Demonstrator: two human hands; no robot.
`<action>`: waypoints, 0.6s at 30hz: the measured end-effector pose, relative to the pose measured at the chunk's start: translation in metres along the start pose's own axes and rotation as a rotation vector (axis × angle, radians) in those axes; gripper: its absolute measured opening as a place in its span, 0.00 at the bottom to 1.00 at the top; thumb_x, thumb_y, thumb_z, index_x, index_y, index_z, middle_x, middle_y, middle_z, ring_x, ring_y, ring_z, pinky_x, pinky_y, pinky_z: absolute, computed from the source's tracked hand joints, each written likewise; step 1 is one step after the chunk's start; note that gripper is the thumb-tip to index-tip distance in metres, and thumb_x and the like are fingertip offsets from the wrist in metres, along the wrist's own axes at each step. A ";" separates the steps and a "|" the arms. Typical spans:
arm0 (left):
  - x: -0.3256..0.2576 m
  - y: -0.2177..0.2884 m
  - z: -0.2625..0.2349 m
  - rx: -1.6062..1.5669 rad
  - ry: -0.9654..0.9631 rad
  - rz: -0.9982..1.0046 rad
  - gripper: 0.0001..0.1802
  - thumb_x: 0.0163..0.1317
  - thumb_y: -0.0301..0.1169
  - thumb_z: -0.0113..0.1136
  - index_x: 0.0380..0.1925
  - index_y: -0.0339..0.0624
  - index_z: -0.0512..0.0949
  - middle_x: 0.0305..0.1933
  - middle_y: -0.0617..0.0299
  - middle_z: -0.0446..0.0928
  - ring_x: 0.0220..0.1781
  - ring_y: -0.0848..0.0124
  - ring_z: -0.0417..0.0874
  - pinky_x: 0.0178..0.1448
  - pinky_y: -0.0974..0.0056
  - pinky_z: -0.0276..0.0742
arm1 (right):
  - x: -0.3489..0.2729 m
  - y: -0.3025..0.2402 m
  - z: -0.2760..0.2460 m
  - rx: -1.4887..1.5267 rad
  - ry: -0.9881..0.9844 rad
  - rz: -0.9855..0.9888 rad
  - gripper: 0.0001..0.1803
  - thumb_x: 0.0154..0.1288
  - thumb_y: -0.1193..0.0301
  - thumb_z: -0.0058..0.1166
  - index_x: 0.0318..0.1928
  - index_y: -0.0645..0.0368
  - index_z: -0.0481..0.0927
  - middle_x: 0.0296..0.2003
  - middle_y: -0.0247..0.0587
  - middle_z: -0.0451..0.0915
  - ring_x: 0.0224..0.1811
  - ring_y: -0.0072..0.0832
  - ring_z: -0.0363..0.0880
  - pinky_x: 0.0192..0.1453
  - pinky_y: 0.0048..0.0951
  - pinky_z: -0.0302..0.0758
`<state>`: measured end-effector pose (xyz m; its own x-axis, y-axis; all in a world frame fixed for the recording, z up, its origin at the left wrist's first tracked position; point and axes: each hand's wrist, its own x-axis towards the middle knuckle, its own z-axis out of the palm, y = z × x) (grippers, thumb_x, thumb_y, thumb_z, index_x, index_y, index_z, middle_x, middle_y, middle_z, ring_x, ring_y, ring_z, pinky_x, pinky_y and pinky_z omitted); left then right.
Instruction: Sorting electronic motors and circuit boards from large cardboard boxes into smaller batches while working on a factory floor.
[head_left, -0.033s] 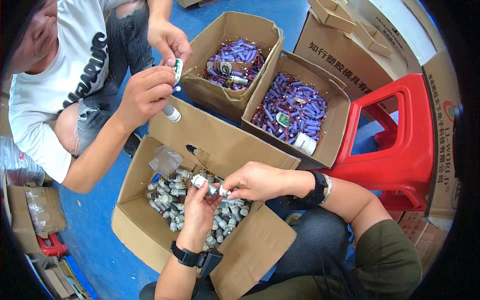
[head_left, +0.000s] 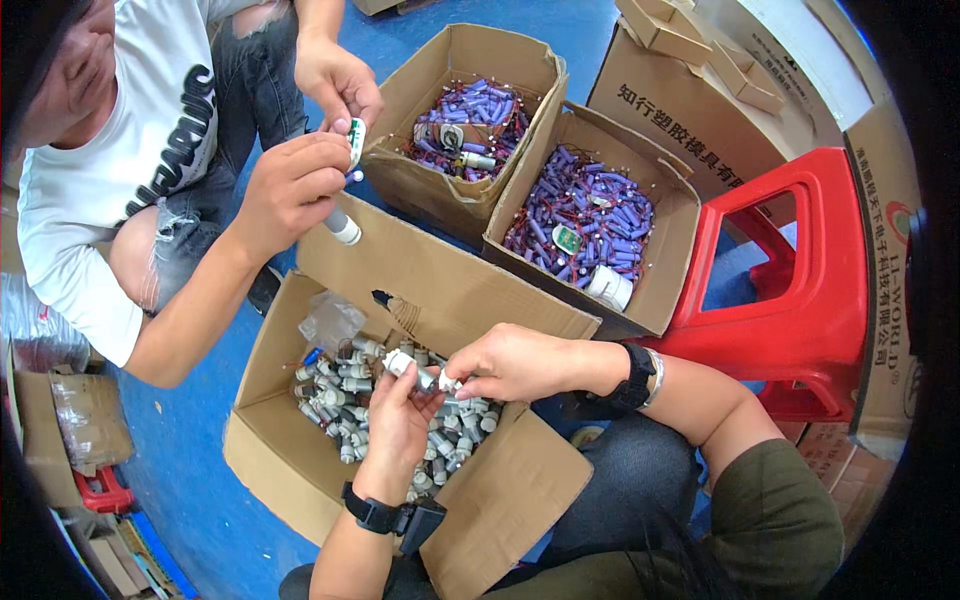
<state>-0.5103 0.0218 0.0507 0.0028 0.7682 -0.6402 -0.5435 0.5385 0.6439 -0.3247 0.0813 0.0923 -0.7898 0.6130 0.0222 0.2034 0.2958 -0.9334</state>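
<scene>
At the far left I am seeing a co-worker in a white short-sleeved T-shirt (head_left: pixel 65 205) with black lettering. That person's two hands (head_left: pixel 290 185) are gripping a slim green-and-white circuit board (head_left: pixel 357 143), and a grey cylinder with a white end (head_left: pixel 344 226) is jutting out below them. Next, an open brown cardboard box (head_left: pixel 285 480) is holding a heap of small grey-and-white cylinders (head_left: pixel 345 395). Above that heap, my wearer's left hand (head_left: pixel 398 425), banded with a black wrist strap (head_left: pixel 372 510), is grasping a short grey cylinder with a white end (head_left: pixel 424 380), thumb and fingers wrapping it. Further right, the right hand (head_left: pixel 505 365) is pinching a small white end piece (head_left: pixel 449 382) at that cylinder's right end; I cannot tell whether the two are joined. Behind, a second brown cardboard box (head_left: pixel 420 193) is holding purple cylinders with red wires (head_left: pixel 487 100). Beside it, a third brown cardboard box (head_left: pixel 675 230) is holding more of them, with a white round cup-shaped part (head_left: pixel 609 287) lying on top. Rightmost, a red plastic stool (head_left: pixel 835 260) is standing near a tall printed cardboard sheet (head_left: pixel 885 270).
</scene>
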 end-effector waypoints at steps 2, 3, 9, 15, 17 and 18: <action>0.000 0.000 0.000 0.002 0.008 -0.002 0.09 0.60 0.34 0.50 0.38 0.45 0.67 0.35 0.61 0.75 0.34 0.73 0.76 0.38 0.67 0.75 | 0.001 -0.001 -0.003 -0.059 -0.084 0.067 0.10 0.55 0.69 0.53 0.38 0.58 0.75 0.28 0.45 0.77 0.31 0.42 0.75 0.35 0.34 0.70; 0.001 -0.001 -0.001 -0.002 0.004 -0.007 0.09 0.60 0.33 0.50 0.39 0.45 0.66 0.35 0.61 0.75 0.34 0.72 0.76 0.38 0.67 0.75 | 0.001 -0.002 -0.003 -0.059 -0.085 0.067 0.10 0.55 0.69 0.53 0.38 0.58 0.75 0.28 0.45 0.77 0.31 0.42 0.75 0.35 0.34 0.70; 0.001 -0.001 -0.001 -0.002 -0.002 -0.012 0.09 0.60 0.33 0.50 0.39 0.45 0.66 0.35 0.60 0.75 0.34 0.72 0.76 0.38 0.66 0.74 | 0.000 0.000 0.000 -0.087 -0.083 0.049 0.09 0.55 0.69 0.53 0.37 0.58 0.75 0.27 0.45 0.77 0.30 0.42 0.75 0.34 0.34 0.70; 0.002 -0.002 -0.003 -0.001 0.010 -0.012 0.09 0.60 0.33 0.50 0.38 0.44 0.66 0.36 0.60 0.75 0.33 0.72 0.76 0.37 0.67 0.75 | 0.000 -0.003 0.001 -0.056 -0.063 0.054 0.09 0.51 0.70 0.55 0.31 0.60 0.72 0.24 0.45 0.76 0.29 0.44 0.74 0.32 0.37 0.68; 0.003 -0.003 -0.003 0.003 0.013 -0.018 0.09 0.60 0.33 0.50 0.38 0.44 0.66 0.36 0.60 0.75 0.33 0.72 0.76 0.37 0.67 0.75 | 0.000 -0.003 0.001 -0.058 -0.068 0.050 0.09 0.51 0.70 0.55 0.31 0.60 0.72 0.24 0.45 0.76 0.29 0.44 0.74 0.32 0.38 0.68; 0.003 -0.003 -0.003 0.005 0.013 -0.016 0.09 0.60 0.33 0.50 0.38 0.44 0.66 0.36 0.60 0.75 0.33 0.72 0.76 0.37 0.67 0.75 | 0.000 -0.003 0.001 -0.058 -0.068 0.050 0.09 0.51 0.70 0.55 0.31 0.60 0.72 0.24 0.45 0.76 0.29 0.44 0.74 0.32 0.38 0.68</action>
<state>-0.5116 0.0216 0.0455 0.0007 0.7549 -0.6558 -0.5390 0.5527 0.6356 -0.3257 0.0797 0.0944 -0.8149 0.5774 -0.0503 0.2750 0.3088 -0.9105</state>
